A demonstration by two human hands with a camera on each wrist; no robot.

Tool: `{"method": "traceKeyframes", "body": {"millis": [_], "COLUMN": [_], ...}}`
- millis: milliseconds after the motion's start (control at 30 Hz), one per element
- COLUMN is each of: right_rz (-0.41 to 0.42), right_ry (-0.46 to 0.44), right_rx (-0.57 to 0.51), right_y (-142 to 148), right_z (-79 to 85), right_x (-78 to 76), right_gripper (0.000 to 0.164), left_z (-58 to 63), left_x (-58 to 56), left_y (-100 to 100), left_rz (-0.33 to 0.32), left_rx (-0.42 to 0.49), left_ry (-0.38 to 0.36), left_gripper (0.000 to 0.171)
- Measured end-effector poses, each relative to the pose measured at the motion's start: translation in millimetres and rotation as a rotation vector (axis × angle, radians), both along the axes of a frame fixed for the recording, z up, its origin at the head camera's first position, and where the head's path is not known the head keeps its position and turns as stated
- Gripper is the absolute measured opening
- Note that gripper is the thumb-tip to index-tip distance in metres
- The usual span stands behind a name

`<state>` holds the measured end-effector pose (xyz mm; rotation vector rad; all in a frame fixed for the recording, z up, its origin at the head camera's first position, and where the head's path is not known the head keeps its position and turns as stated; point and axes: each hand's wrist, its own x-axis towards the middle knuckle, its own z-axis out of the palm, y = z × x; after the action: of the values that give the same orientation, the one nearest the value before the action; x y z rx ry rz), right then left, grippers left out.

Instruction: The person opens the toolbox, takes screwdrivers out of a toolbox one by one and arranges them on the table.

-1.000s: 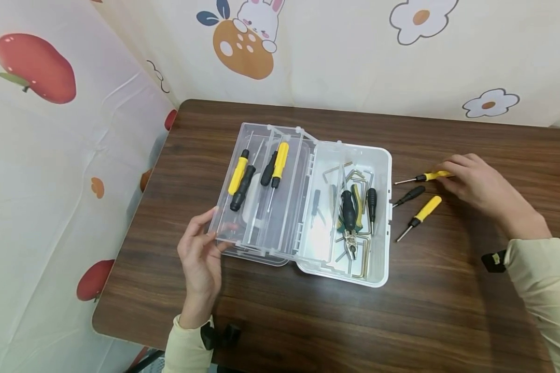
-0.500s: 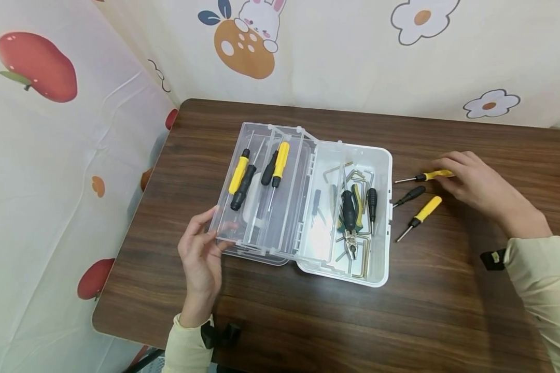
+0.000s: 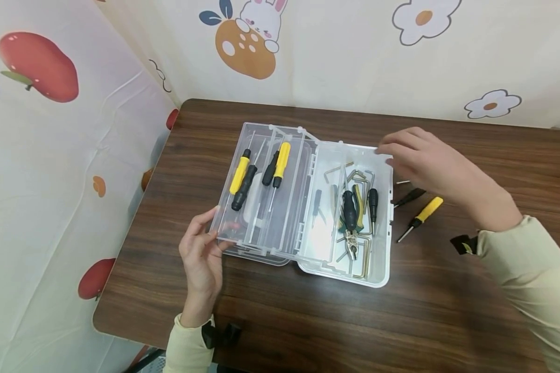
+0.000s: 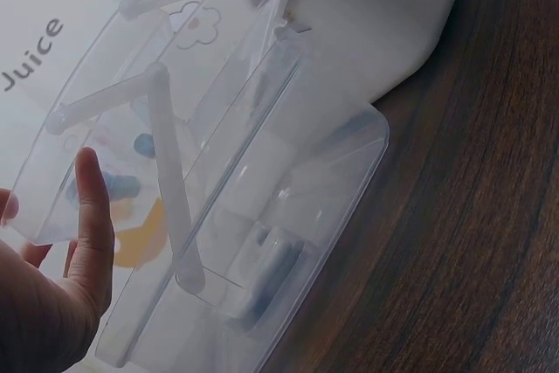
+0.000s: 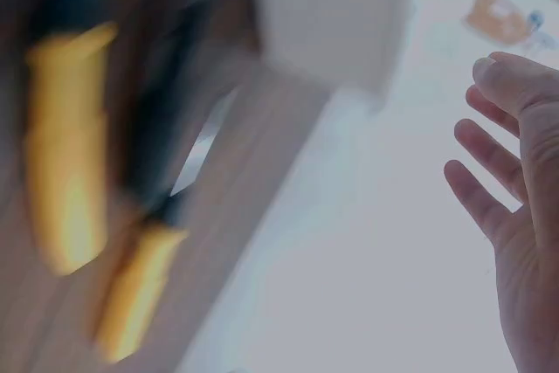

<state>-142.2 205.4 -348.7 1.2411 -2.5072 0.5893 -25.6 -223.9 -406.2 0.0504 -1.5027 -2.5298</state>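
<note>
An indoor corner, kind unclear: cartoon-printed sheets (image 3: 331, 67) line two sides of a wood-grain table (image 3: 415, 311).

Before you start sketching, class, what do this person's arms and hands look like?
The sleeves are long, plain and pale yellow-green. The hands are bare, without gloves. Small black devices show at the sleeve ends; the right one bears a small yellowish mark.

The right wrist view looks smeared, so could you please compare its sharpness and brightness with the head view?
Right wrist view: screwdrivers streaked with blur, wall covering washed out, right hand clearer; head view: pliers fairly crisp, lighting more even.
</note>
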Motion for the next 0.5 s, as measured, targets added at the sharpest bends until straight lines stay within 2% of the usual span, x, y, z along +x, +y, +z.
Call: {"method": "traceKeyframes", "body": {"millis": [233, 500], "right_rz": [0.108, 0.224], "right_ry": [-0.012, -0.011], "right_rx": [0.076, 0.174], "right_y": [-61, -136], "right_z": [30.7, 51.1], "right_x": [-2.5, -4.5], "right_gripper": [0.048, 0.046], "left_z": [-0.8, -2.3], "left_x": [0.2, 0.4], "left_y": [1, -1], "left_rz": [-0.002, -0.014], "left_rx": [-0.002, -0.005], "left_ry": [-0.006, 0.009], "left_gripper": [0.045, 0.043]}}
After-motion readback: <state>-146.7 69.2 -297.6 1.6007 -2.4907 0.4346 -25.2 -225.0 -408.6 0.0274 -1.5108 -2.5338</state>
